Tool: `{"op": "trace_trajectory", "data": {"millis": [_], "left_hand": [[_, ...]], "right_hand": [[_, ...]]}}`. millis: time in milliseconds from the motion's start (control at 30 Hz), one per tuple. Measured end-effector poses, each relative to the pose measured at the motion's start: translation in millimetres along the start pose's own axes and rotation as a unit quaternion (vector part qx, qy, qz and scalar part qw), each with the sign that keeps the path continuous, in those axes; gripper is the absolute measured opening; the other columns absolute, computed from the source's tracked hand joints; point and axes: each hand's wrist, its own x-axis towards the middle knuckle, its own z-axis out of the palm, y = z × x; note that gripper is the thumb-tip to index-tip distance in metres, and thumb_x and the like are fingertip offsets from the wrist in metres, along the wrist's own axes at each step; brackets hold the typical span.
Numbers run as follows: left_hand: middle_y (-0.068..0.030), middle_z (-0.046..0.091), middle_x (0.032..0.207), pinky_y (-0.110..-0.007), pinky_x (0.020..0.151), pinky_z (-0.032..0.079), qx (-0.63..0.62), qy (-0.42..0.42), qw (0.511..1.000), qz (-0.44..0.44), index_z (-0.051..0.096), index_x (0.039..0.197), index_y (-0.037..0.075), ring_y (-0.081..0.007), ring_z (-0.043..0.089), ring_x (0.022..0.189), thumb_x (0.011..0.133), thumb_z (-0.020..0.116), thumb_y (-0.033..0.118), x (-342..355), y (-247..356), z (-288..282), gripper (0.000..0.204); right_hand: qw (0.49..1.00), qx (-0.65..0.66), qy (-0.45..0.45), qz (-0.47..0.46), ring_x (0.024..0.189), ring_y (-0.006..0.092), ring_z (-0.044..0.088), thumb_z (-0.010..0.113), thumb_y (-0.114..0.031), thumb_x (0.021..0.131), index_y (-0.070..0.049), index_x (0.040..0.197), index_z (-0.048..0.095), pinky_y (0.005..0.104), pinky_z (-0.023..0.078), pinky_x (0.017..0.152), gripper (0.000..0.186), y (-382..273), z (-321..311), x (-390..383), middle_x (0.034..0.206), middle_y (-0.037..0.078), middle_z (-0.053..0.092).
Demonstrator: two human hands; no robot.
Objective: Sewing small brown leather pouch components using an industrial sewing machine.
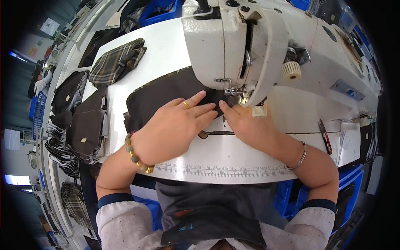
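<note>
A dark fabric piece with rounded corners (pixel 160 93), like a bag panel or flap, lies on the white sewing table, its right end at the presser foot (pixel 236 100) of a white sewing machine (pixel 212 50). My left hand (pixel 177 125), with a ring and a beaded bracelet, rests on the piece, fingers stretched out and flat. Close by the presser foot is my right hand (pixel 254 125), a bangle on its wrist. Its thumb tip touches the cloth's right edge; machine parts hide the other fingers. The needle tip cannot be made out.
A folded plaid piece (pixel 116 62) lies at the far left. Stacked dark flaps (pixel 85 129) stand along the left edge. Red-handled snips (pixel 324 136) lie on the right, beside a white paper (pixel 349 141). A printed ruler (pixel 221 170) runs along the front edge. Blue bins (pixel 287 198) stand below.
</note>
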Motion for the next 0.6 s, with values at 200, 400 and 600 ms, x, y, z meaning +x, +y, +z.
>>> {"op": "trace_trajectory", "data": {"millis": [200, 400, 600], "left_hand": [[-0.0086, 0.073, 0.095, -0.040, 0.084, 0.054, -0.073, 0.047, 0.994, -0.070, 0.074, 0.102, 0.006, -0.0288, 0.066, 0.101, 0.075, 0.058, -0.006, 13.8, -16.3, 5.5, 0.034], [-0.0059, 0.067, 0.086, -0.037, 0.075, 0.051, -0.021, 0.213, 0.977, -0.005, 0.070, 0.091, 0.007, -0.0278, 0.062, 0.085, 0.072, 0.059, -0.006, 27.8, -18.3, 26.2, 0.026], [-0.0073, 0.064, 0.085, -0.039, 0.073, 0.051, -0.105, 0.195, 0.974, -0.035, 0.069, 0.088, 0.007, -0.0293, 0.061, 0.086, 0.071, 0.066, 0.000, 28.9, -29.5, 40.6, 0.019]], "right_hand": [[0.999, -0.008, 0.025, 0.021, 0.057, 0.0151, 0.060, 0.071, -0.016, 0.086, -0.010, 0.117, 0.071, 0.0335, 0.045, 0.045, 0.032, -2.1, -3.7, 6.2, 0.068, -0.001, 0.059], [0.997, 0.012, 0.077, -0.011, 0.054, 0.0144, 0.060, 0.069, -0.012, 0.083, -0.012, 0.116, 0.072, 0.0308, 0.043, 0.042, 0.034, -16.4, -9.5, 2.1, 0.068, -0.001, 0.057], [0.998, 0.018, -0.047, -0.031, 0.050, 0.0135, 0.055, 0.065, -0.010, 0.080, -0.008, 0.119, 0.071, 0.0315, 0.039, 0.039, 0.039, -24.8, -22.5, -5.6, 0.067, -0.002, 0.052]]}}
